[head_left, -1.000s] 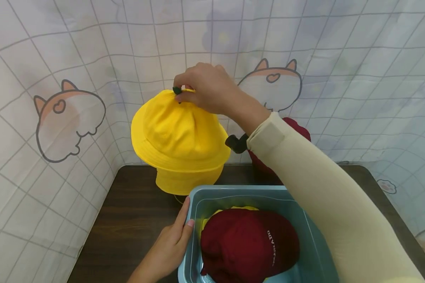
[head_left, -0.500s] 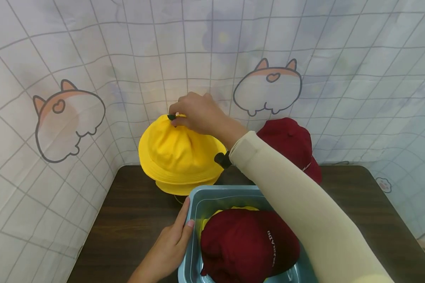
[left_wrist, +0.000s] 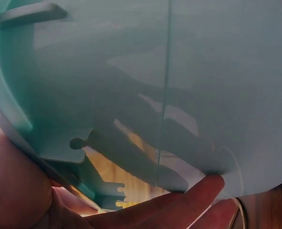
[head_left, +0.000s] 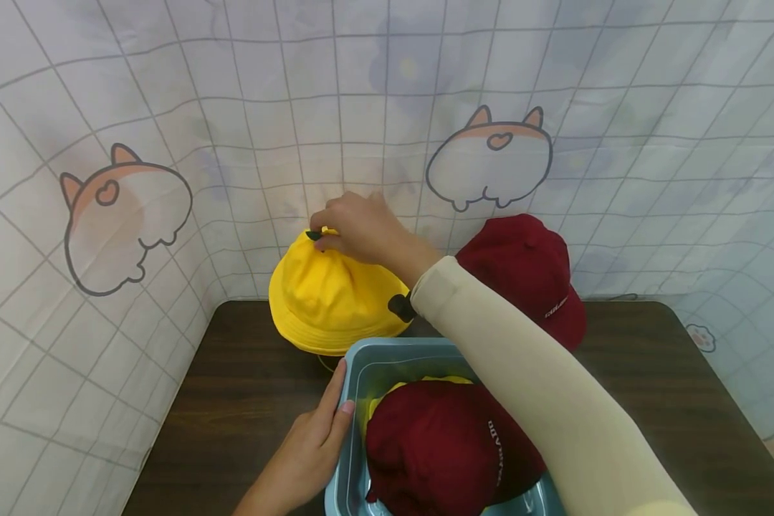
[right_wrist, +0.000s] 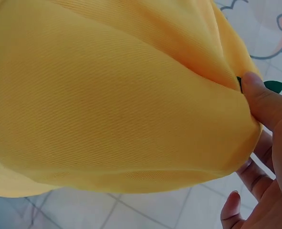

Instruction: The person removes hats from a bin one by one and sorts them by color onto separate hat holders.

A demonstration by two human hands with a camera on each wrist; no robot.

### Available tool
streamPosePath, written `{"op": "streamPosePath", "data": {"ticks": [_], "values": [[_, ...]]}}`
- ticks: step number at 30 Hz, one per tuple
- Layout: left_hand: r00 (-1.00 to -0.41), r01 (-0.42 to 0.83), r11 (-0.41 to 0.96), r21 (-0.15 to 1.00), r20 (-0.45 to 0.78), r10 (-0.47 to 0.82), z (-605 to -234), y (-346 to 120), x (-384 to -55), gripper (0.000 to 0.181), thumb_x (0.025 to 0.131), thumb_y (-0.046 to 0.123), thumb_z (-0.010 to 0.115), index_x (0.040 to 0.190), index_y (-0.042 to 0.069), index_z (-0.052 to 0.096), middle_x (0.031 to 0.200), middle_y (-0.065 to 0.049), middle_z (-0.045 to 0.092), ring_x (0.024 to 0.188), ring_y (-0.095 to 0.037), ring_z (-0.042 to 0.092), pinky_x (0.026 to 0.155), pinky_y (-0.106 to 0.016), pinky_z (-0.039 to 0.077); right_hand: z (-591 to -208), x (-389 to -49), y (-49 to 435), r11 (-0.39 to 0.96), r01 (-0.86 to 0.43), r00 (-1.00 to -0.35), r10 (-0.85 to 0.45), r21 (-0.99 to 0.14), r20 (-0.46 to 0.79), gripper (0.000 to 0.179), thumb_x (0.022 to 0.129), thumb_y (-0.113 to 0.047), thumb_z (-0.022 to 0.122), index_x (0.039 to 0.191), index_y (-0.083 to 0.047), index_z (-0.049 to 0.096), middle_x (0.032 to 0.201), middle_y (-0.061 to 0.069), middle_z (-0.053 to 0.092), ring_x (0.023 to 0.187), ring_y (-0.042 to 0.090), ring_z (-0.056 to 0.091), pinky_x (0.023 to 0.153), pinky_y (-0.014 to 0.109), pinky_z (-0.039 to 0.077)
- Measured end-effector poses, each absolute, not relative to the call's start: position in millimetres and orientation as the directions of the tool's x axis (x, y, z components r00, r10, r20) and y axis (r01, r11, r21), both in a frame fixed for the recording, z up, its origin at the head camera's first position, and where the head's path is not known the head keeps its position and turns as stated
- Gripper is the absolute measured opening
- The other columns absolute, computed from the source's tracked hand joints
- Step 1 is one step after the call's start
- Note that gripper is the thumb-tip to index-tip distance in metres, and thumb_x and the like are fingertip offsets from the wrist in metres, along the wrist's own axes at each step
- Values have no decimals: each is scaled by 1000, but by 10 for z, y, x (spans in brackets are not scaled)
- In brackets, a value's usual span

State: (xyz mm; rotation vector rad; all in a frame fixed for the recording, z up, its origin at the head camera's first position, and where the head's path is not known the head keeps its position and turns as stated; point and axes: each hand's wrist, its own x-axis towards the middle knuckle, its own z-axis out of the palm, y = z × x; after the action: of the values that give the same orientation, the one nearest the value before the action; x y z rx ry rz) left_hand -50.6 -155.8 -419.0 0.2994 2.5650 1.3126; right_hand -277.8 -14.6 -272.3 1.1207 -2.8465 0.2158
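My right hand (head_left: 361,226) pinches the crown tip of a yellow bucket hat (head_left: 325,294), right by its small green leaf (right_wrist: 274,87). The hat hangs brim down at the back left of the table, covering the yellow hat that stood beneath it in the earlier frames. In the right wrist view the yellow cloth (right_wrist: 107,105) is drawn into folds towards the thumb. My left hand (head_left: 303,444) holds the left rim of a light blue plastic bin (head_left: 387,345), fingers against its outer wall (left_wrist: 217,119). Inside the bin lies a dark red cap (head_left: 426,444) over something yellow.
Another dark red cap (head_left: 522,258) stands at the back, right of the yellow hat and partly behind my right sleeve (head_left: 529,373). The dark wooden table (head_left: 232,401) meets a white gridded curtain (head_left: 264,86) with cartoon animals behind and at both sides.
My right hand has lowered the yellow bucket hat over the yellow hat below, which has gone out of sight. More of the rear red cap shows. My left hand stays on the bin.
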Motion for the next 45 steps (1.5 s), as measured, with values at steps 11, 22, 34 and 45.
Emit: {"op": "streamPosePath", "data": {"ticks": [11, 22, 34, 45], "values": [[-984, 111, 655, 747, -9, 177, -4018, -1861, -699, 50, 111, 43, 36, 156, 21, 44, 135, -3, 68, 107, -16, 70, 93, -45, 55, -2672, -2796, 190, 693, -527, -838, -519, -492, 167, 27, 102, -44, 60, 114, -21, 67, 107, -1, 66, 96, 18, 58, 82, 33, 51], [-997, -9, 649, 761, 40, -62, -3829, -2636, -1503, 55, 110, 48, 35, 138, 6, 58, 119, -16, 69, 105, -31, 69, 79, -36, 61, -3011, -2813, 755, 673, 134, -942, -141, -727, -305, 40, 107, -44, 51, 125, -10, 61, 118, 12, 68, 89, 24, 64, 72, 28, 54], [-985, -157, 538, 828, -168, -30, -4020, -2777, -2118, 49, 110, 37, 43, 141, -1, 46, 135, -25, 60, 112, -36, 66, 84, -37, 61, -3468, -2647, 900, 623, 347, -737, -281, -701, -615, 34, 108, -19, 49, 131, 7, 52, 93, 14, 62, 59, 14, 63, 56, 19, 51], [-982, -190, 463, 865, -164, -97, -4144, -2703, -2224, 30, 109, 22, 48, 128, -2, 45, 114, -18, 57, 95, -30, 62, 73, -25, 56, -3732, -2648, 947, 491, 440, -739, -278, -752, -613, 23, 105, -16, 55, 107, 3, 67, 79, 7, 62, 52, 9, 57, 51, 13, 46]]}}
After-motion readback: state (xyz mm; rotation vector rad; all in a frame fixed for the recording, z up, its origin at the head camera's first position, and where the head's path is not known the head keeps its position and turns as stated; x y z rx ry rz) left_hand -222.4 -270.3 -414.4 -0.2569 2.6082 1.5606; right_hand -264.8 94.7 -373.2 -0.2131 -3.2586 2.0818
